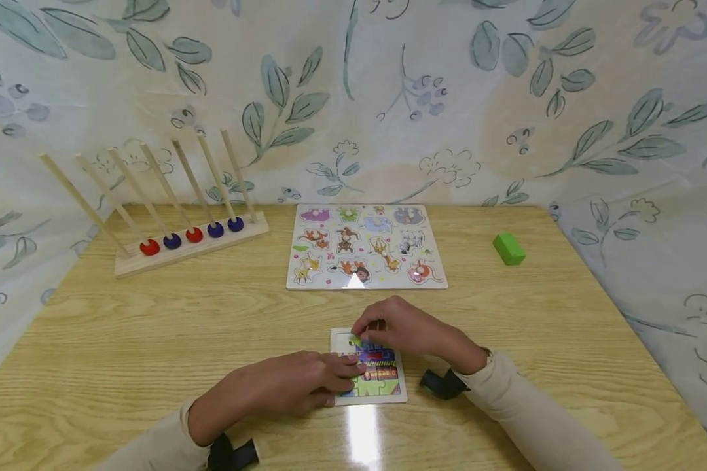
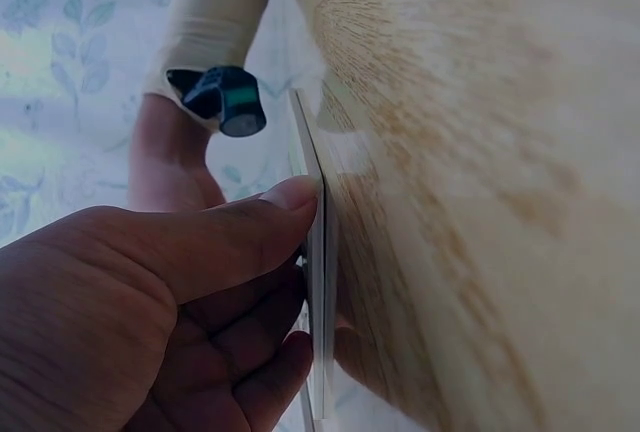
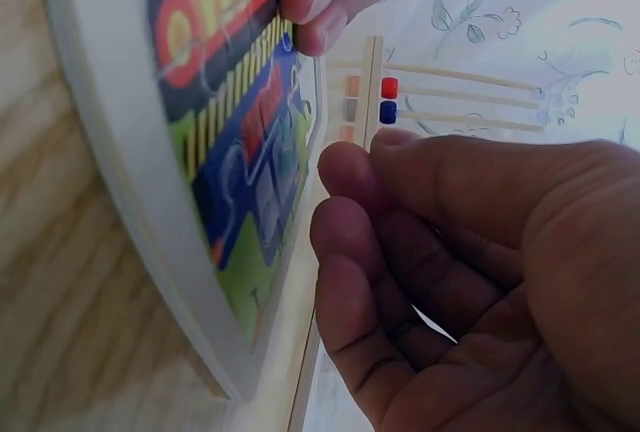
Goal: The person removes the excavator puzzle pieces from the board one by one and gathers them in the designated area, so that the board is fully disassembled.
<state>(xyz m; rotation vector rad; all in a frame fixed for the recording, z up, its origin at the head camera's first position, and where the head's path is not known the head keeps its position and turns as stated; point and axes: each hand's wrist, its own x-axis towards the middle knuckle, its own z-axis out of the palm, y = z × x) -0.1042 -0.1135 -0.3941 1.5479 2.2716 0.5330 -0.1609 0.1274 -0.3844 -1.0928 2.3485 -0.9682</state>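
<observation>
2-handed, rests left hand extended on jigsaw; narrows right hand, cannot tell if gripping; shows green block in head view only.

Animal board blocks ahead of the hands — tabletop opens farther right.

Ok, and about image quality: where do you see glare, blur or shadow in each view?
Head view: white glare on the table below the jigsaw puzzle, and a bright triangle on the animal board; left wrist view: table grain smeared, backdrop washed out at upper left; right wrist view: table grain soft at left, the right hand partly shaded.
</observation>
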